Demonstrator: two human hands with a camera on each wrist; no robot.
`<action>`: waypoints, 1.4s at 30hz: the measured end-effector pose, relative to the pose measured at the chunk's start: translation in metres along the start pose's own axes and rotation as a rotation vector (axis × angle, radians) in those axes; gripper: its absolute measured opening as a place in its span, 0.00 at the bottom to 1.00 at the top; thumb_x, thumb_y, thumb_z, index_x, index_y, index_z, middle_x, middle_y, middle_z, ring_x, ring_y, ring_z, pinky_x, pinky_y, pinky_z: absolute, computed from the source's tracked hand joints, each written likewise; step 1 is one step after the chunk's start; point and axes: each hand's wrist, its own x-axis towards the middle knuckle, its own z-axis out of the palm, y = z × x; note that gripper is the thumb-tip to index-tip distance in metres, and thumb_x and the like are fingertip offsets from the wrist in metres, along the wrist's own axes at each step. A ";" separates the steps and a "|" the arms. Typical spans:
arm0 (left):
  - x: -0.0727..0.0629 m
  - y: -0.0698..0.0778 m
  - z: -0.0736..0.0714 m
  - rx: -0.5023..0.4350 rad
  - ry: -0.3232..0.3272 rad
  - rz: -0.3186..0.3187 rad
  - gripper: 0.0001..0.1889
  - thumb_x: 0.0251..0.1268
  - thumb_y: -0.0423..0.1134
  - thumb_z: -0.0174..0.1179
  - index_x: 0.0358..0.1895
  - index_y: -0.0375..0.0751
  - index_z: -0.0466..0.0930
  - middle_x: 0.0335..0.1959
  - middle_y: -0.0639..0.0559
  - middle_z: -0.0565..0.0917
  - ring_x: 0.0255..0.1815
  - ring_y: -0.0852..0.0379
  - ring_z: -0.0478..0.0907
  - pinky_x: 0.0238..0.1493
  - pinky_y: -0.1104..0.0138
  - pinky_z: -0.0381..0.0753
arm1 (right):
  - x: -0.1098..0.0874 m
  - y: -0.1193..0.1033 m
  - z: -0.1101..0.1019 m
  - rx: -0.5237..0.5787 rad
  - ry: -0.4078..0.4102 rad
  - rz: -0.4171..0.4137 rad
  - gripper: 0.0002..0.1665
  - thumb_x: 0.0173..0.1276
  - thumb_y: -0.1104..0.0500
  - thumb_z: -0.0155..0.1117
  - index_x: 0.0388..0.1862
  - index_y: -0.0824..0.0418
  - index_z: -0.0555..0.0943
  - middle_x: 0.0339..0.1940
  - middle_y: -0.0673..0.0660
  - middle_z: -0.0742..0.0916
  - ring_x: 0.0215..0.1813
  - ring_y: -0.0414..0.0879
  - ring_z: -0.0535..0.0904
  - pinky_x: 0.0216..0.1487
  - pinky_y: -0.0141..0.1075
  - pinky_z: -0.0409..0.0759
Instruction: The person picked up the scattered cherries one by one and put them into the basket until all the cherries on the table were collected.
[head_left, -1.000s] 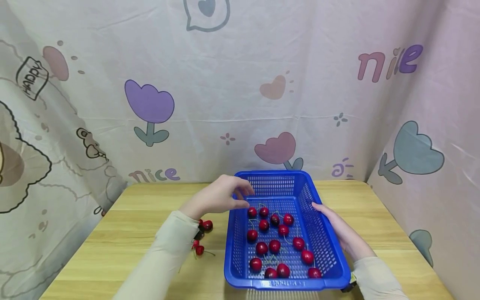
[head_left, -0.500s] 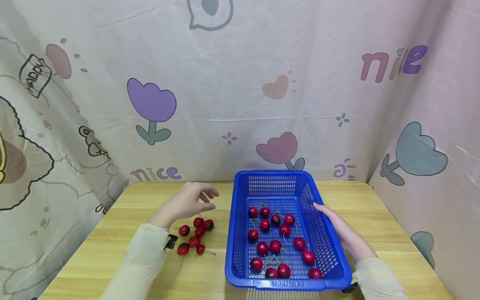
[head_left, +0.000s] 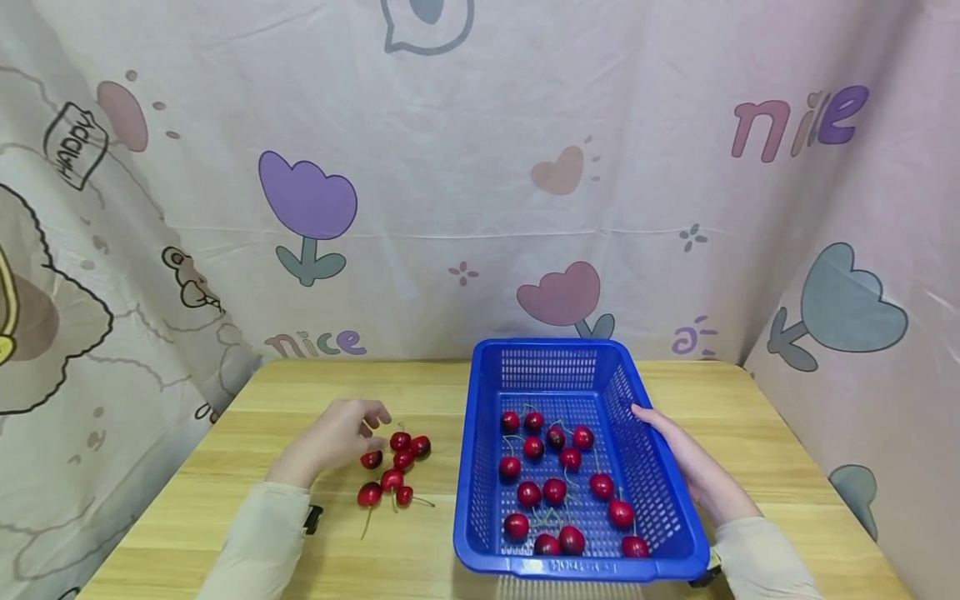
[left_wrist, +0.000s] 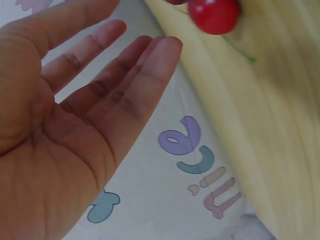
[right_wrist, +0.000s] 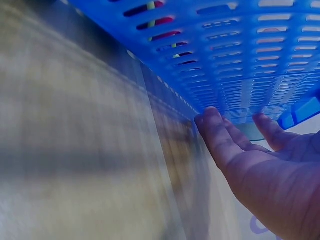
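My left hand (head_left: 337, 437) hovers low over the left of the table, fingertips beside a small group of stemmed cherries (head_left: 392, 480). Nothing lies in its palm. In the left wrist view the fingers (left_wrist: 135, 100) are loosely bent, with a red cherry (left_wrist: 215, 16) beyond them. My right hand (head_left: 693, 467) holds the right side of a blue plastic basket (head_left: 468, 500). Its thumb lies over the rim in the head view. From the right wrist view, the fingers (right_wrist: 220, 137) reach against the slotted wall. Several dark red cherries (head_left: 555, 492) are spread inside the basket.
A pale wooden table (head_left: 247, 417) carries everything. Behind and at both sides hangs a white curtain (head_left: 450, 167) printed with flowers and words. Long stems stick out from the loose cherries towards the front and the right.
My left hand has moved left from over the basket's left edge and come down beside the loose cherries, uncovering them. The right hand has stayed at the basket; the head view has shifted slightly.
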 end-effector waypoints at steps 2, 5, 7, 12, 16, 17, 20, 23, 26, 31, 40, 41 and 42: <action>-0.002 -0.004 0.003 0.009 0.007 -0.012 0.13 0.61 0.31 0.76 0.48 0.36 0.88 0.42 0.42 0.90 0.44 0.47 0.86 0.47 0.54 0.89 | 0.000 0.000 0.000 0.001 0.003 0.001 0.55 0.81 0.26 0.44 0.91 0.47 0.33 0.81 0.72 0.67 0.63 0.57 0.85 0.64 0.60 0.86; -0.005 -0.007 0.007 0.013 0.014 -0.023 0.12 0.59 0.31 0.77 0.47 0.37 0.89 0.43 0.44 0.90 0.45 0.48 0.86 0.47 0.54 0.88 | 0.001 0.000 0.000 -0.005 -0.006 -0.003 0.54 0.82 0.27 0.42 0.91 0.49 0.33 0.81 0.73 0.67 0.63 0.57 0.85 0.64 0.60 0.87; -0.006 -0.009 0.011 0.015 0.015 -0.026 0.12 0.59 0.30 0.77 0.46 0.38 0.89 0.43 0.45 0.90 0.45 0.48 0.86 0.47 0.53 0.89 | 0.001 0.001 -0.001 -0.007 -0.012 -0.004 0.54 0.83 0.27 0.41 0.91 0.49 0.33 0.80 0.73 0.67 0.63 0.56 0.85 0.64 0.60 0.87; -0.008 -0.015 0.022 0.017 0.025 -0.030 0.11 0.58 0.28 0.76 0.44 0.39 0.89 0.40 0.47 0.90 0.43 0.51 0.86 0.47 0.54 0.89 | 0.002 0.002 -0.002 -0.010 -0.023 -0.006 0.52 0.84 0.28 0.40 0.91 0.50 0.33 0.80 0.74 0.67 0.62 0.56 0.85 0.63 0.59 0.87; -0.009 -0.020 0.029 0.000 0.042 -0.023 0.10 0.58 0.25 0.75 0.41 0.39 0.90 0.38 0.49 0.90 0.40 0.54 0.86 0.45 0.56 0.90 | 0.001 0.003 -0.002 -0.012 -0.022 -0.008 0.52 0.84 0.28 0.39 0.91 0.50 0.32 0.81 0.74 0.66 0.63 0.56 0.85 0.64 0.60 0.87; -0.009 -0.021 0.031 -0.005 0.046 -0.021 0.10 0.57 0.24 0.75 0.41 0.39 0.90 0.38 0.49 0.90 0.40 0.54 0.86 0.45 0.56 0.90 | 0.001 0.003 -0.002 -0.014 -0.021 -0.010 0.53 0.84 0.28 0.39 0.91 0.50 0.32 0.81 0.74 0.66 0.63 0.56 0.85 0.64 0.60 0.87; -0.009 -0.022 0.033 -0.014 0.056 -0.014 0.10 0.56 0.23 0.75 0.38 0.39 0.90 0.38 0.49 0.91 0.38 0.55 0.87 0.44 0.58 0.91 | 0.000 0.004 -0.002 -0.009 -0.004 -0.003 0.53 0.83 0.28 0.40 0.91 0.48 0.32 0.81 0.73 0.66 0.63 0.57 0.85 0.64 0.60 0.87; -0.009 -0.022 0.035 -0.007 0.070 -0.012 0.11 0.55 0.22 0.75 0.37 0.41 0.90 0.39 0.49 0.91 0.37 0.57 0.86 0.44 0.59 0.90 | 0.000 0.003 -0.003 -0.008 -0.003 -0.003 0.53 0.83 0.27 0.41 0.91 0.48 0.32 0.81 0.73 0.67 0.63 0.56 0.85 0.64 0.60 0.87; -0.009 -0.022 0.036 -0.003 0.083 -0.003 0.11 0.55 0.22 0.74 0.38 0.41 0.90 0.39 0.50 0.91 0.37 0.57 0.85 0.43 0.59 0.89 | -0.001 0.003 -0.004 -0.010 -0.010 -0.008 0.53 0.83 0.27 0.40 0.91 0.48 0.31 0.82 0.73 0.66 0.63 0.56 0.85 0.64 0.59 0.87; -0.012 -0.022 0.037 -0.008 0.103 -0.012 0.11 0.55 0.22 0.74 0.39 0.39 0.90 0.39 0.48 0.91 0.38 0.55 0.85 0.45 0.56 0.90 | -0.001 0.001 -0.001 0.001 0.000 -0.003 0.54 0.82 0.26 0.42 0.91 0.47 0.32 0.82 0.72 0.66 0.64 0.56 0.85 0.65 0.60 0.86; -0.017 -0.025 0.041 -0.003 0.134 -0.017 0.12 0.54 0.23 0.75 0.41 0.39 0.90 0.37 0.51 0.90 0.38 0.57 0.85 0.45 0.57 0.90 | -0.002 0.002 0.004 0.002 0.069 0.012 0.55 0.80 0.25 0.47 0.91 0.44 0.35 0.83 0.70 0.67 0.64 0.59 0.85 0.62 0.63 0.87; -0.017 -0.026 0.042 -0.003 0.137 -0.019 0.12 0.54 0.23 0.75 0.41 0.40 0.90 0.36 0.52 0.90 0.38 0.57 0.85 0.44 0.57 0.90 | -0.002 0.002 0.004 0.003 0.064 0.012 0.55 0.80 0.25 0.46 0.91 0.44 0.35 0.83 0.70 0.67 0.64 0.59 0.85 0.63 0.62 0.86; -0.017 -0.026 0.042 -0.005 0.140 -0.023 0.13 0.53 0.23 0.75 0.41 0.40 0.90 0.36 0.53 0.90 0.37 0.57 0.84 0.44 0.57 0.89 | -0.001 0.002 0.004 0.003 0.059 0.012 0.55 0.80 0.25 0.46 0.91 0.44 0.35 0.83 0.70 0.67 0.64 0.59 0.85 0.63 0.62 0.86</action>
